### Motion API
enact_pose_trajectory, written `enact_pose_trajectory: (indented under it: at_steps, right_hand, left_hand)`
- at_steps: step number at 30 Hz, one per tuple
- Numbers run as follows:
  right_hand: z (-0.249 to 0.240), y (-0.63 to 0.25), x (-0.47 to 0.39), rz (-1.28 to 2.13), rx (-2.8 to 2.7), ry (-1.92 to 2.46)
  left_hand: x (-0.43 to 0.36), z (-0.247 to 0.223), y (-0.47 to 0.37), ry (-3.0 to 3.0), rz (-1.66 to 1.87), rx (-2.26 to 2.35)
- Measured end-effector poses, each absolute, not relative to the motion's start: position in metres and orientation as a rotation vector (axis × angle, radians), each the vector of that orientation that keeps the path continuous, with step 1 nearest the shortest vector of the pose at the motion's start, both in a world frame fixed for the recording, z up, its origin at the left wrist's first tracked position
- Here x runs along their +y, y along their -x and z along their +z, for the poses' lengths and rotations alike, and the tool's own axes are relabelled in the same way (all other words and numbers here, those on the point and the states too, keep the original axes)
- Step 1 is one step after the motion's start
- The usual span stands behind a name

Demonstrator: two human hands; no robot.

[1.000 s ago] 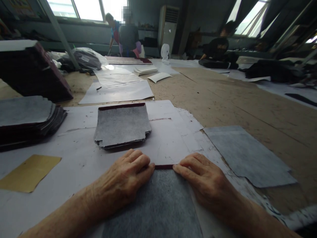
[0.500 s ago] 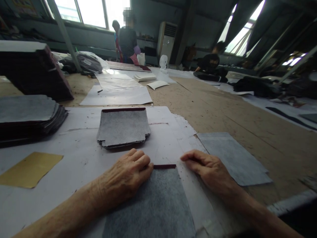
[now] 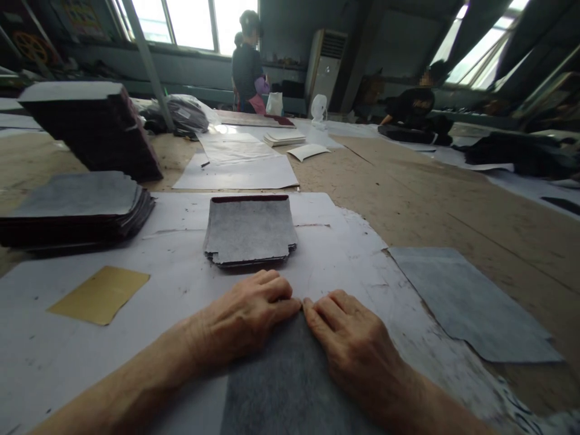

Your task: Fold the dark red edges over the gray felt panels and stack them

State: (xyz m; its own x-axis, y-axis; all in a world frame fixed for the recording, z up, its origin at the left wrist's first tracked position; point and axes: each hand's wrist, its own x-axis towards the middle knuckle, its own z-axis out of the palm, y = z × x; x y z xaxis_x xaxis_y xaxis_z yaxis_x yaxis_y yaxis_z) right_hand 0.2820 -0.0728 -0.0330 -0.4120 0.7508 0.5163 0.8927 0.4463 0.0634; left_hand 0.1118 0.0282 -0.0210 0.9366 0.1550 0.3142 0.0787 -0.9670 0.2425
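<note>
A grey fabric piece [image 3: 281,380] lies on the white sheet [image 3: 181,290] in front of me. My left hand [image 3: 254,311] has its fingers closed on the far edge of this piece. Beside it, my right hand [image 3: 351,332] presses the same edge with fingers together, its fingertips nearly touching the left ones. The hands cover the dark red strip along that edge. Just beyond them sits a small stack of grey pieces [image 3: 251,229] with a dark red folded far edge.
Taller stacks, one grey-topped [image 3: 81,196] and one leaning [image 3: 95,127], stand at the left. A yellow card [image 3: 102,294] lies nearer. Another grey piece [image 3: 471,302] is at the right. People [image 3: 248,66] are across the table, near a small white fan [image 3: 319,110].
My right hand has moved left onto the piece's far edge, meeting my left hand and covering the dark red strip. The view has turned a little to the left.
</note>
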Motion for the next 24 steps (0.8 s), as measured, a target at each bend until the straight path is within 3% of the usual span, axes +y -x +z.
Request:
enact_pose_trajectory:
  at_steps: [7,21,24]
  right_hand:
    - [-0.030,-0.288,-0.074,-0.456,-2.248,1.362]
    - [-0.015,-0.273,-0.071,-0.724,-2.477,1.369]
    - [-0.017,-0.264,-0.066,-0.633,-2.438,1.360]
  left_hand:
    - [0.041,-0.019,-0.090,-2.649,0.546,0.244]
    - [0.036,-0.009,-0.088,-2.823,0.428,0.207]
    - [0.036,-0.009,-0.088,-2.825,0.419,0.201]
